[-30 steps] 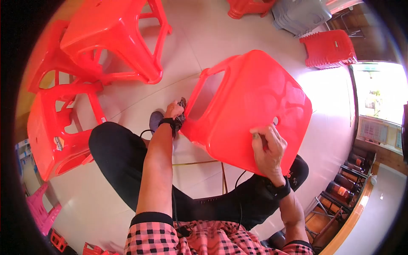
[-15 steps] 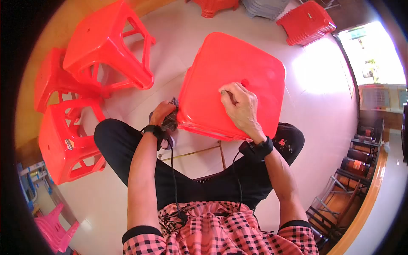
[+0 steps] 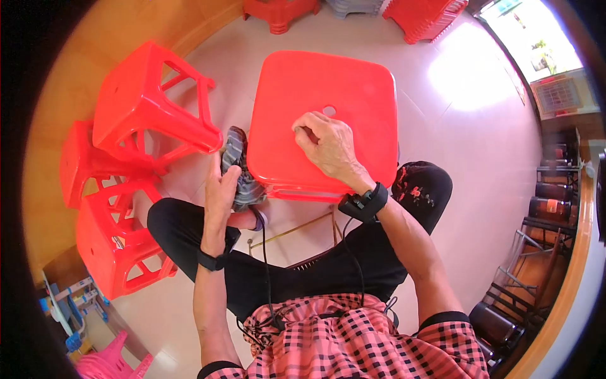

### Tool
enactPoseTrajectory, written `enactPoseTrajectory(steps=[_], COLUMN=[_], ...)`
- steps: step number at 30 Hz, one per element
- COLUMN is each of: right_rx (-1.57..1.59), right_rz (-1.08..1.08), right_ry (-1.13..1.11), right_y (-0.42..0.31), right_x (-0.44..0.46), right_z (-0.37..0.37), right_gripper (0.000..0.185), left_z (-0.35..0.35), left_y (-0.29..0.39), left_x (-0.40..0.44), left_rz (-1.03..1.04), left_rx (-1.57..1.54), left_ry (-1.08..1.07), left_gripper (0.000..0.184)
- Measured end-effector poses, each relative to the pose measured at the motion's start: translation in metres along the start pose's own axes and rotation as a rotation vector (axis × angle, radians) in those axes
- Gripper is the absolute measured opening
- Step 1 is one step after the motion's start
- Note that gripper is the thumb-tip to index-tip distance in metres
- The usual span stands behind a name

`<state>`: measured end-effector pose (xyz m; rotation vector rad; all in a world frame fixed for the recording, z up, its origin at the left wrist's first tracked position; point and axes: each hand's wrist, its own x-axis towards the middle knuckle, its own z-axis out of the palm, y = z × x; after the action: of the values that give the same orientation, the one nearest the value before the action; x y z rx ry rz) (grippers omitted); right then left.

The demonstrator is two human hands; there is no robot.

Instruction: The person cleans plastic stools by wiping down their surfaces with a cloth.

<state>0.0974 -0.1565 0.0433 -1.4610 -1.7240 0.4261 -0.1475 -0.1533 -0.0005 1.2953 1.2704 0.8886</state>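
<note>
A red plastic stool top [image 3: 297, 82] with a small round hole faces me between my knees, with another red rim just below its near edge. My right hand [image 3: 328, 146] rests on this top with its fingers curled together; whatever may be inside them is hidden. My left hand [image 3: 221, 192] is stretched forward at the left, thumb apart from the straight fingers. Its fingertips are at the lower corner of a tilted red stool [image 3: 136, 95]; whether they touch it I cannot tell. A grey striped shoe [image 3: 243, 189] is beside that hand, partly behind it.
More red stools [image 3: 104, 249] lie tipped on the left. Stacked red stools [image 3: 420, 19] and grey stools [image 3: 353, 6] stand at the back. A pink plastic stool [image 3: 110, 360] is at lower left. Dark folded furniture [image 3: 555, 208] lines the right wall.
My left hand has moved left, away from the stool in front of me to the tilted stool, and its fingers have straightened. My right hand stays curled on the stool top. The view has shifted.
</note>
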Motion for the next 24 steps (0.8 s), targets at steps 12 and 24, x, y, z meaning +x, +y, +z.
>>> enactPoseTrajectory(steps=[12, 24], right_rx=[-0.016, 0.021], right_rz=[-0.046, -0.075], right_ry=[0.06, 0.152], right_y=[0.013, 0.054], right_x=[0.007, 0.055], right_z=[-0.004, -0.011], right_gripper=[0.005, 0.011], left_z=[0.017, 0.03], left_y=[0.013, 0.016], left_x=[0.093, 0.015], left_rz=[0.104, 0.002], left_rx=[0.505, 0.415], left_ry=[0.038, 0.098], left_gripper=[0.04, 0.034])
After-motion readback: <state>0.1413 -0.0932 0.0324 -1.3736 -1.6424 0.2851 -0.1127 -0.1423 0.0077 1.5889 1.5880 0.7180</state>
